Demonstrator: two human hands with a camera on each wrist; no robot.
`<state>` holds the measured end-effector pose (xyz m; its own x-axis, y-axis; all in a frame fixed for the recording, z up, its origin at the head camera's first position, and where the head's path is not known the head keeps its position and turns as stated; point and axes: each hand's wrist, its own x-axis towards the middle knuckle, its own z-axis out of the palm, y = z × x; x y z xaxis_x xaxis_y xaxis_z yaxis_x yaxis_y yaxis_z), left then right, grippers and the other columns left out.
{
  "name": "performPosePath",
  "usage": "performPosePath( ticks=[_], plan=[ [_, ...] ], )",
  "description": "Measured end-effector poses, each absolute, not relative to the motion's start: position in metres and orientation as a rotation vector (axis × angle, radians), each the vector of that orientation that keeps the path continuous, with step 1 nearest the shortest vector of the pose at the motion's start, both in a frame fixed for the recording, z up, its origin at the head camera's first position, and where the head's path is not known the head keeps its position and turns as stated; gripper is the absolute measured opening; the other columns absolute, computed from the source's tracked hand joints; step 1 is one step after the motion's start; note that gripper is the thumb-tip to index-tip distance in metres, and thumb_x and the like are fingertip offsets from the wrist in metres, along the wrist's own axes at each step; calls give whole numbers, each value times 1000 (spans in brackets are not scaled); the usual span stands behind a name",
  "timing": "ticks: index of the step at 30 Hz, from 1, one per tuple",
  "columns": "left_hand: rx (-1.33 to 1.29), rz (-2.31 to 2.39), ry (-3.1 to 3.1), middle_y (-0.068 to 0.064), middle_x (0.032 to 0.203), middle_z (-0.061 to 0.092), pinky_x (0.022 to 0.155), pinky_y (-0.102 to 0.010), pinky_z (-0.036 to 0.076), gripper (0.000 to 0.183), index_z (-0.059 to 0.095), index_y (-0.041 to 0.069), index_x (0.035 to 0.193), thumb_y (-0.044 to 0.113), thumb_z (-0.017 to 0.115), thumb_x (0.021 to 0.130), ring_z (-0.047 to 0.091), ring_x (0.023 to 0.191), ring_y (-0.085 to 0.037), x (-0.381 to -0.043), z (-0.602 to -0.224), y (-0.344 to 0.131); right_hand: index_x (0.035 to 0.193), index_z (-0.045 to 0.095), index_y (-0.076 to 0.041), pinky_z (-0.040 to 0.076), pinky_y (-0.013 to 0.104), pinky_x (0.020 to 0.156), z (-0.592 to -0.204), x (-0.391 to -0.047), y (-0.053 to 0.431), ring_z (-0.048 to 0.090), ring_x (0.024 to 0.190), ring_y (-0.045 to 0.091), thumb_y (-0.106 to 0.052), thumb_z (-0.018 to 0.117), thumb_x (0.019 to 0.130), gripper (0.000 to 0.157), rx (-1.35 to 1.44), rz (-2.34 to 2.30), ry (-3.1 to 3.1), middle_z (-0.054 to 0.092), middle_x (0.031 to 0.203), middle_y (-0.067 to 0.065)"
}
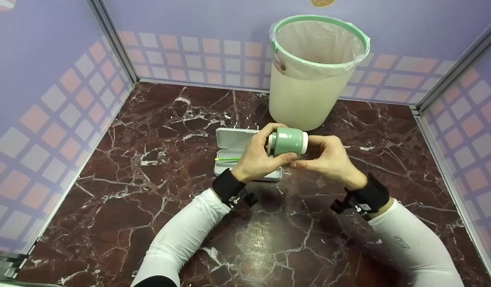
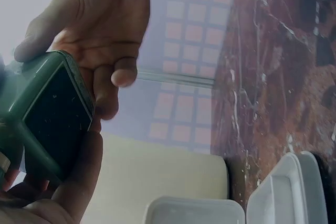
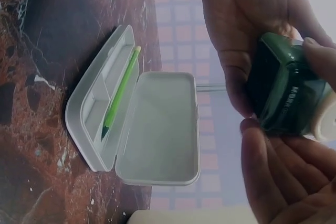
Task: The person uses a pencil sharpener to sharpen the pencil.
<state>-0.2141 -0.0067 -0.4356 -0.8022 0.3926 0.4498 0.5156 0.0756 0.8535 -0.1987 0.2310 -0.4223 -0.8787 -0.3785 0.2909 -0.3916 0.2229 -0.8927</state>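
Note:
Both hands hold a green pencil sharpener point(image 1: 290, 141) with white ends, raised above the marbled tabletop. My left hand point(image 1: 261, 157) grips its body, fingers behind and thumb along the near side. At the white right end, my right hand point(image 1: 329, 157) holds it between thumb and fingers. A dark, see-through box side of the sharpener point(image 3: 273, 85) shows in the right wrist view. Under and behind the left hand lies an open white pencil case point(image 1: 225, 138); a green pencil point(image 3: 122, 87) rests in its tray, partly covered by the left hand in the head view.
A tall cream bin point(image 1: 303, 97) with a green rim and a clear liner stands behind the hands, against the back wall. Purple checked panels point(image 1: 205, 24) enclose the marbled tabletop point(image 1: 121, 191) at the back and sides. Small pale specks lie about the case.

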Motion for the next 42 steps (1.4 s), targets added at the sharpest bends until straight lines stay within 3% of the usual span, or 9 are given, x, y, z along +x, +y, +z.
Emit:
performPosePath(
  ticks=[9, 17, 25, 31, 36, 39, 42],
  plan=[
    [-990, -1743, -2293, -11, 121, 78, 88, -31, 58, 81, 62, 9, 142, 31, 104, 76, 71, 99, -16, -215, -438, -9, 116, 84, 4, 68, 26, 79, -427, -197, 233, 82, 85, 8, 4, 96, 79, 39, 758, 1721, -2473, 88, 104, 4],
    [-1004, -1719, -2292, -10, 117, 80, 86, -30, 59, 81, 63, 8, 141, 31, 105, 77, 73, 94, -15, -214, -437, -9, 115, 85, 2, 68, 26, 79, -428, -197, 233, 83, 86, 9, 4, 97, 78, 38, 801, 1713, -2451, 87, 106, 11],
    [-1041, -1702, -2284, -12, 120, 81, 84, -29, 60, 78, 62, 4, 142, 28, 102, 80, 73, 92, -14, -212, -436, -10, 113, 86, -4, 68, 27, 79, -428, -198, 233, 82, 85, 10, 2, 98, 78, 37, 831, 1679, -2466, 87, 104, 5],
    [-1046, -1649, -2286, -12, 119, 82, 83, -28, 58, 75, 63, 4, 140, 30, 101, 81, 72, 91, -15, -212, -437, -9, 113, 86, -2, 69, 31, 80, -430, -200, 236, 82, 87, 9, 3, 96, 78, 37, 867, 1697, -2464, 87, 103, -2],
    [-1048, -1677, -2263, -12, 118, 82, 83, -28, 59, 74, 64, 4, 139, 28, 101, 80, 73, 91, -15, -212, -439, -9, 114, 86, -2, 68, 27, 82, -431, -200, 237, 82, 89, 10, 4, 96, 77, 38, 889, 1711, -2456, 87, 105, -4],
    [-1057, -1690, -2261, -12, 119, 82, 83, -28, 60, 74, 64, 4, 140, 28, 101, 81, 74, 92, -16, -213, -440, -9, 113, 86, -2, 68, 26, 82, -430, -200, 237, 83, 88, 10, 4, 97, 78, 38, 896, 1715, -2459, 88, 105, -3],
    [-1049, -1684, -2267, -14, 119, 82, 81, -29, 61, 75, 63, 3, 141, 30, 100, 81, 75, 91, -18, -214, -439, -12, 116, 85, 1, 68, 27, 82, -428, -201, 238, 83, 89, 10, 6, 97, 77, 41, 915, 1707, -2449, 88, 107, 6]
  ],
)
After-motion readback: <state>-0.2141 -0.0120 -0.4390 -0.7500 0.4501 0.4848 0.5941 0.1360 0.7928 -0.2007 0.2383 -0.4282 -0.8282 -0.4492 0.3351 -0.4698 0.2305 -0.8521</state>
